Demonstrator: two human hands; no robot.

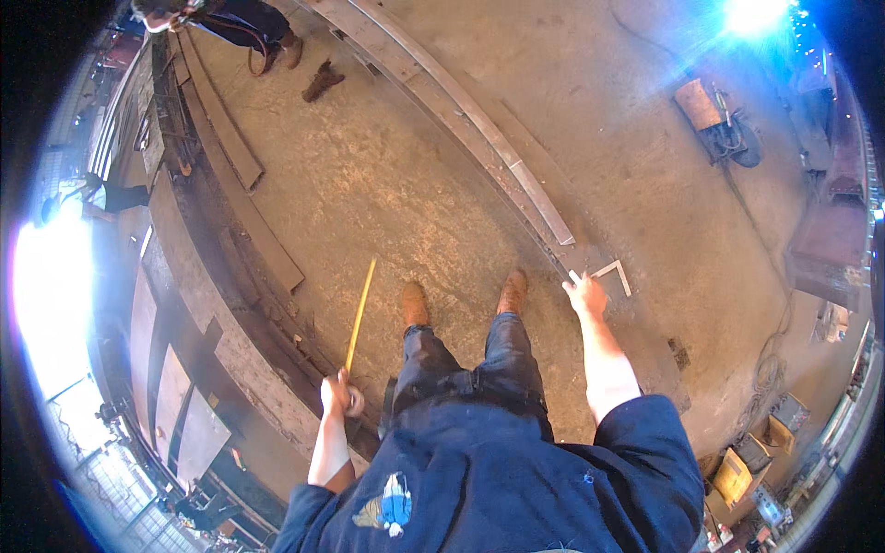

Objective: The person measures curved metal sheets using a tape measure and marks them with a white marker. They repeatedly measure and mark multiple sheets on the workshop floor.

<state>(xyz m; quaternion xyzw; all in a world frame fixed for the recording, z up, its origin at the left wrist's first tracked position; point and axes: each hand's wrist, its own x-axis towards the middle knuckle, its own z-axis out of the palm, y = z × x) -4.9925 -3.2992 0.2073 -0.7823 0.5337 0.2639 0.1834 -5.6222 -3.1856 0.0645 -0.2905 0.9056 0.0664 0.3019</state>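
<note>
My left hand (336,393) is closed around a tape measure, its rounded case (356,402) partly covered by my fingers. The yellow blade (361,311) sticks out forward over the floor, its far tip free. At the near end of a long steel bar (489,152), my right hand (587,295) is closed with a small white piece (574,276) at its fingertips; its kind is too small to tell. A pale L-shaped square (624,276) lies right beside that hand, and I cannot tell whether the hand touches it.
Stacked steel plates and beams (189,249) run along my left. Bright welding light flares at the upper right, near a dark machine with an orange-brown cover (698,104). Cables (751,207) trail over the floor there. Another person (244,23) stands at the upper left.
</note>
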